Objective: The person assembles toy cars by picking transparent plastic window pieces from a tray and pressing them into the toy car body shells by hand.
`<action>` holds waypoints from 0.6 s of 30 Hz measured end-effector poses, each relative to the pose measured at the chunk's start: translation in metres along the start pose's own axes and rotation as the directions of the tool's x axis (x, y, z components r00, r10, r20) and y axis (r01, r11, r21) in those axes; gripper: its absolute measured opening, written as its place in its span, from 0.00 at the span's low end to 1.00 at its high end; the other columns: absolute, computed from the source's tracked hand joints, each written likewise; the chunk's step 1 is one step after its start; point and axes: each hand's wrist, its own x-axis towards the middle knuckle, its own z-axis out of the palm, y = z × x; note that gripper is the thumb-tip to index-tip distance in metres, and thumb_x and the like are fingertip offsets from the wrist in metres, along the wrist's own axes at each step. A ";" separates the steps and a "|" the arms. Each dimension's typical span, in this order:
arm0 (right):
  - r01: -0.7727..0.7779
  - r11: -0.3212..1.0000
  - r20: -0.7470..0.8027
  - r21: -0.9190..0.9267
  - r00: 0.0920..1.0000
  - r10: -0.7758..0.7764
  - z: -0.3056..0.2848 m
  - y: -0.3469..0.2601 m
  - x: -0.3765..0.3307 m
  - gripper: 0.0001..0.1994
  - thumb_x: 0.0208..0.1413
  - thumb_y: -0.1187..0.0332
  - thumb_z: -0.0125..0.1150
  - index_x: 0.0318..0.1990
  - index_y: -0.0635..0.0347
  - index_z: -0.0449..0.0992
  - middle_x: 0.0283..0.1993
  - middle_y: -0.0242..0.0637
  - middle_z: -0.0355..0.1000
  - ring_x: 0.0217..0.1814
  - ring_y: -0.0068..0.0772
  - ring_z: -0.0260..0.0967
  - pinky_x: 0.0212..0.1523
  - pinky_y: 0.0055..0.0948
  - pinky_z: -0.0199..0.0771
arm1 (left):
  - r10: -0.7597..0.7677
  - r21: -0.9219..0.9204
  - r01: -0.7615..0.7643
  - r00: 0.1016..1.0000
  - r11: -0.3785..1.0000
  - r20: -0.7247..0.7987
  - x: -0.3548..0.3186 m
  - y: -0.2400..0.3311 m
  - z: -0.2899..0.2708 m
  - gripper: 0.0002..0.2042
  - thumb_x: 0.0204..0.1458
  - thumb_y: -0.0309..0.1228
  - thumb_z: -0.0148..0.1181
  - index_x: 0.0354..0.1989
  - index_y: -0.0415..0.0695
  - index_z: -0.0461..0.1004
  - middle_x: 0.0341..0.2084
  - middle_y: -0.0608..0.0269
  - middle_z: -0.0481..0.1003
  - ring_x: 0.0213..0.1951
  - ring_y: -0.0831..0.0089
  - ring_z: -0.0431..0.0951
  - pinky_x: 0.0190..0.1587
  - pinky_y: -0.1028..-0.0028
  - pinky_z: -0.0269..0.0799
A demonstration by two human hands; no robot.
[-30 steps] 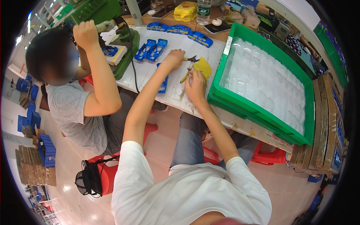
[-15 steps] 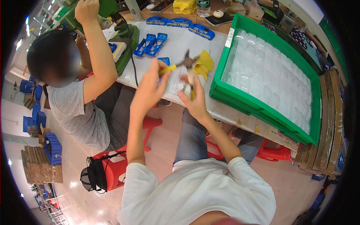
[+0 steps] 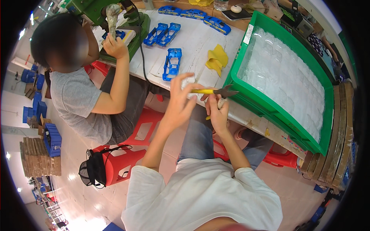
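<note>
Over the table's front edge, my right hand (image 3: 218, 113) is closed around one handle of a pair of cutting pliers (image 3: 224, 91); pale wrapping shows on that handle. The pliers' dark jaws point right and their handles are spread apart. My left hand (image 3: 180, 101) has its fingers and thumb at the end of the other, yellow handle, with the index finger stretched out. Just beyond my left hand, a blue toy car body (image 3: 172, 64) lies on the white table (image 3: 192, 46). A crumpled yellow cloth (image 3: 217, 57) lies to its right.
A green crate (image 3: 277, 127) with clear plastic trays stands on the right. More blue car bodies (image 3: 162, 34) lie farther back, others in a row (image 3: 192, 14). Left, a co-worker's hand (image 3: 115, 47) grips the lever of a green press (image 3: 138, 42). A black cable (image 3: 143, 61) hangs nearby.
Both my hands and the pliers have moved right and nearer to me, uncovering the blue car body. The co-worker's raised hand has come down with the press lever.
</note>
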 end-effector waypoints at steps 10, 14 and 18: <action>0.068 0.996 0.094 0.057 0.993 -0.074 0.002 0.013 0.007 0.07 0.58 0.67 0.42 0.34 0.60 0.64 0.22 0.31 0.64 0.15 0.12 0.51 0.17 0.11 0.48 | 0.013 -0.039 -0.022 0.977 0.999 -0.214 0.015 -0.031 0.039 0.09 0.46 0.26 0.49 0.35 0.38 0.67 0.34 0.51 0.65 0.42 0.57 0.64 0.47 0.69 0.56; 0.007 0.995 0.155 0.104 0.988 -0.023 -0.004 0.003 0.002 0.06 0.56 0.70 0.46 0.36 0.62 0.64 0.23 0.31 0.66 0.20 0.14 0.59 0.19 0.13 0.53 | -0.213 -0.138 0.209 0.977 0.968 -0.018 -0.003 -0.033 0.034 0.08 0.45 0.24 0.50 0.33 0.36 0.62 0.28 0.52 0.67 0.33 0.56 0.68 0.36 0.70 0.63; -0.078 0.962 0.284 0.261 0.959 0.001 -0.009 -0.008 0.003 0.19 0.52 0.70 0.50 0.50 0.64 0.54 0.32 0.39 0.66 0.20 0.20 0.62 0.22 0.15 0.62 | -0.319 -0.323 0.266 0.940 0.908 -0.122 -0.011 -0.012 0.036 0.09 0.49 0.24 0.48 0.35 0.35 0.57 0.23 0.52 0.66 0.26 0.66 0.70 0.28 0.73 0.64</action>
